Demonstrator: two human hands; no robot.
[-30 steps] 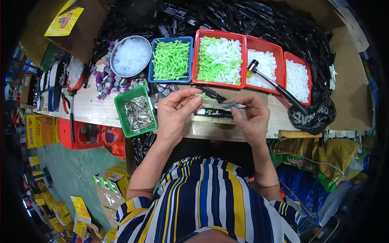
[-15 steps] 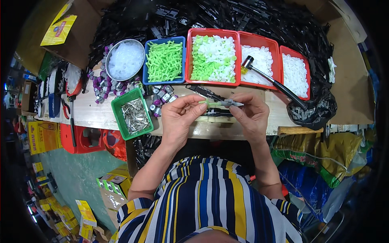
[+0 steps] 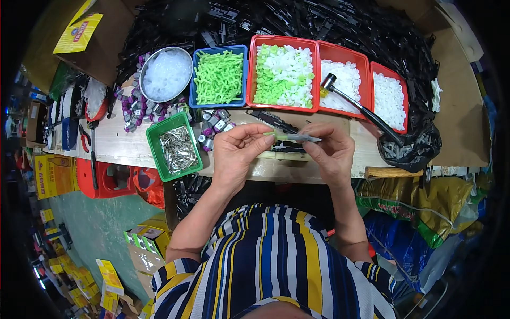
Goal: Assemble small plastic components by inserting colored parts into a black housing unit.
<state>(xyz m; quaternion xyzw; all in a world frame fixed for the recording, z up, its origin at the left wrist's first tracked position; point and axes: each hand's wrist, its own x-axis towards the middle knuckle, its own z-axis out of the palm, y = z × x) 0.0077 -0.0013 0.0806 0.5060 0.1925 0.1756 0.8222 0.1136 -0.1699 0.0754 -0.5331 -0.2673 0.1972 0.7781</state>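
Over the front of the table, my left hand (image 3: pixel 240 150) pinches the green end of a small plastic part, and my right hand (image 3: pixel 331 151) pinches its translucent grey end. Joined in one line between my fingertips are the green plastic piece (image 3: pixel 277 136) and the grey translucent piece (image 3: pixel 297 137); how they fit together is too small to tell. Beneath them on the wooden table lie dark elongated assemblies (image 3: pixel 276 121), partly hidden by my hands. Nearest to my left hand stands a green bin (image 3: pixel 155 139) of thin metal pins (image 3: pixel 178 149).
Behind my hands stand a metal bowl (image 3: pixel 189 80) of clear pieces, a blue bin (image 3: pixel 246 80) of green parts and red bins (image 3: pixel 317 80) of white and green caps. A hammer (image 3: pixel 361 106) lies across the red bins. Black parts (image 3: pixel 319 18) are heaped behind; purple-grey pieces (image 3: pixel 215 125) lie left.
The green and grey pieces sit closer in line, and less green shows between my hands. Both hands stay nearly in place; the view has shifted slightly.
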